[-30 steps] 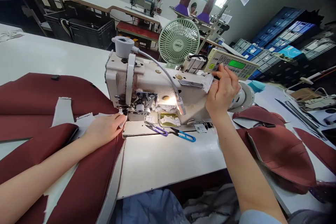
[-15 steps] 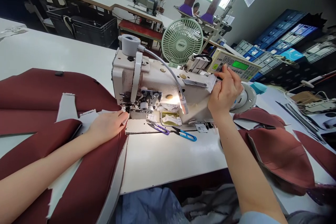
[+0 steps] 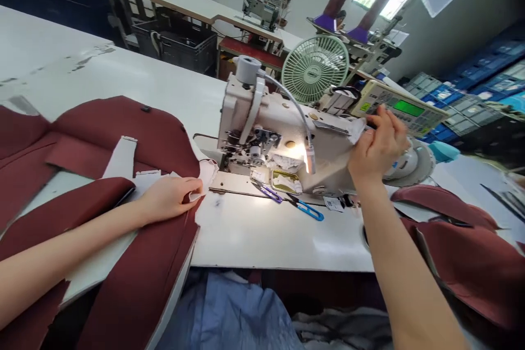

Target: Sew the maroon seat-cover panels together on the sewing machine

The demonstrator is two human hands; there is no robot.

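Note:
My left hand (image 3: 174, 197) is closed on the edge of a dark red padded cover piece (image 3: 143, 262), with a bit of pale material showing between its fingers. That edge lies left of the sewing machine (image 3: 270, 115), apart from its needle area. Over the machine's right end, my right hand (image 3: 377, 145) has thumb and forefinger at a white cloth (image 3: 356, 130), pinching it. Its other fingers are bent in front of the control panel (image 3: 404, 106). White strips (image 3: 123, 156) lie on the cover.
Purple thread snips (image 3: 268, 192), blue thread snips (image 3: 307, 209) and a small tin (image 3: 286, 180) are beside the machine. More dark red pieces (image 3: 467, 257) lie at right. A green fan (image 3: 315, 68) and a black crate (image 3: 180, 44) stand behind.
The view has swung left. My left hand and the cover edge have come away from the needle area, toward the left. My right hand stays by the white cloth and panel.

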